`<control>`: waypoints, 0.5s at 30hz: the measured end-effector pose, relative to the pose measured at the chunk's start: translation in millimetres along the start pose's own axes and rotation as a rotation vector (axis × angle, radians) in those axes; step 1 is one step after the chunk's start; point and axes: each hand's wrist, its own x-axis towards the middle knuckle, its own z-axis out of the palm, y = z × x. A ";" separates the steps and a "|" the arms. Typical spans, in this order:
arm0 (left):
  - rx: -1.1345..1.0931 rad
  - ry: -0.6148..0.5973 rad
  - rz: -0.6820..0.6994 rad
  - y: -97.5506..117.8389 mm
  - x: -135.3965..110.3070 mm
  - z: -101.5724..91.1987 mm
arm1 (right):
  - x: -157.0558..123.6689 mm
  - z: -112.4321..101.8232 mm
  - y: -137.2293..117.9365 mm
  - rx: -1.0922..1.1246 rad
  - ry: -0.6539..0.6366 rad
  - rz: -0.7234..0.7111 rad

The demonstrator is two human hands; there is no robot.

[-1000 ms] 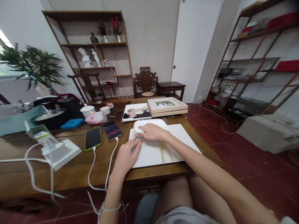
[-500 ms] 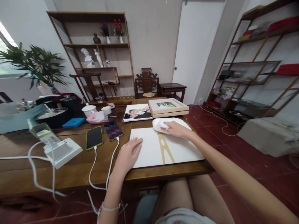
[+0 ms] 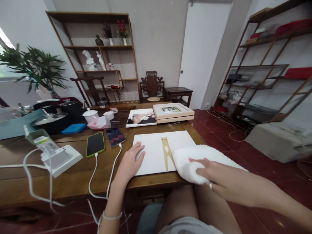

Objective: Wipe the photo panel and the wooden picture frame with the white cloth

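Observation:
A white board (image 3: 151, 152) bearing a tan clothespin-like shape (image 3: 164, 152) with a small face lies flat at the table's front edge. My left hand (image 3: 131, 160) rests on the board's left side, fingers stretched out and a little apart. At the board's near right corner, my right hand (image 3: 212, 174) grips a fluffy white cloth (image 3: 192, 159). This cloth covers that corner and part of the tan shape's right leg, and it hangs out past the table's right edge. A ring shows on my right hand.
On the wooden table (image 3: 97, 175), a green-cased phone (image 3: 95, 144) and a second phone (image 3: 115, 136) have white cables attached. Behind the board lie a photo print (image 3: 142, 117) and stacked light-wood frames (image 3: 173, 112). An opened white box (image 3: 62, 159) stands left, near a dark pan (image 3: 51, 123).
My right hand has drawn the white cloth from the board's far edge toward me, to its near right corner. The left hand stays on the board's left side.

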 end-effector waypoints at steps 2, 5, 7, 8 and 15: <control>0.003 0.001 0.001 0.0 0.0 0.0 | 7.6 -4.7 7.0 -0.011 -0.002 0.003; 0.004 0.006 0.008 -0.9 -0.5 0.3 | 38.7 -11.1 26.0 -0.048 0.089 -0.030; 0.004 0.009 0.009 -1.7 -0.8 0.4 | 65.7 -14.9 38.8 -0.071 0.159 -0.038; 0.004 0.011 0.008 -2.0 -0.9 0.3 | 79.1 -16.5 44.1 -0.083 0.188 -0.037; -0.002 0.017 0.001 -1.3 -0.5 -1.3 | 124.2 -2.9 53.2 -0.113 0.342 -0.025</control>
